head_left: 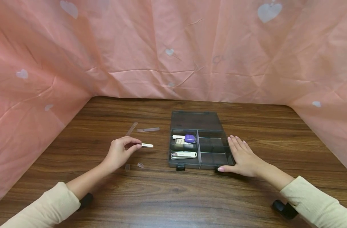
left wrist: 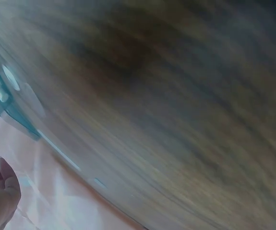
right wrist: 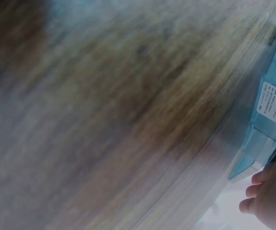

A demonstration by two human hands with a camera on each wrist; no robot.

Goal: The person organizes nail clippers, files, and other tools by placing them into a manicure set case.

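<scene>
Meanwhile, the left hand (head_left: 120,153) pinched a tool (head_left: 147,145), strips (head_left: 148,129) beyond that hand. The straight-fingered right hand (head_left: 244,162) touched the case (head_left: 211,144) on its left.

The brown table (head_left: 176,199) is carrying an open box (head_left: 213,144). Two clear strips (head_left: 148,129) are lying left of the box, near its hinge level; two clear bits (head_left: 127,167) are resting left of its front.

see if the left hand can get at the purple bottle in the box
Probably yes: the lid is folded back, leaving the purple bottle exposed from above, though the left hand pinches a small white tool.
</scene>
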